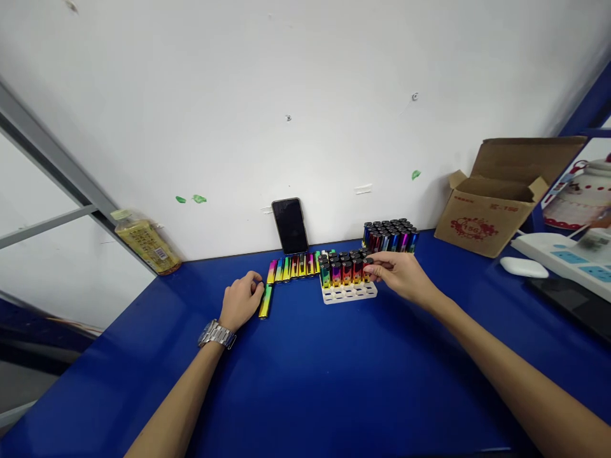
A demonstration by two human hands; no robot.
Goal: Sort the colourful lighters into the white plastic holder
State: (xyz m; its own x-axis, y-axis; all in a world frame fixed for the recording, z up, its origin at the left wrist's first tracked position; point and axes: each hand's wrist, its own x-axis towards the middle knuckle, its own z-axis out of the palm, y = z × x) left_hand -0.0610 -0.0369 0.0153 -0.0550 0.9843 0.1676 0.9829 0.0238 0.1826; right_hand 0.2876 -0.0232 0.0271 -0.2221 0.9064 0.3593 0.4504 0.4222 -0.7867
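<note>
A blue tabletop (310, 381) stretches forward from the near side, with both forearms reaching over it toward a white tray (351, 294) pierced with holes. A metal-banded watch (217, 334) circles the left wrist, nearer than the tray and to its left. The left hand (240, 300) rests on the table left of the tray, its fingers curled, the thumb and fingertips at the upper end of a lone green-gold tube (266, 301) lying flat; I cannot tell whether they grip it. Bare holes show along the tray's near side, and behind them black-topped shiny tubes (346, 272) stand upright in rows. At the tray's right, the right hand (396, 273) has thumb and fingers pinching the top of the tube at the front row's right end (367, 276), which is upright. Well to the right of the tray lie a dark flat device (570, 302), a white rounded object (524, 267) and a white power strip (563, 254). Directly left of the tray, more coloured tubes (287, 270) lie side by side in a row. A yellow bottle (146, 242) leans far to the tray's left, and an open cardboard box (482, 222) sits to its right. Beyond the tray, a block of upright tubes (394, 240) stands behind and right, while a dark-screened phone (291, 226) leans behind and left against the white wall (238, 95)
</note>
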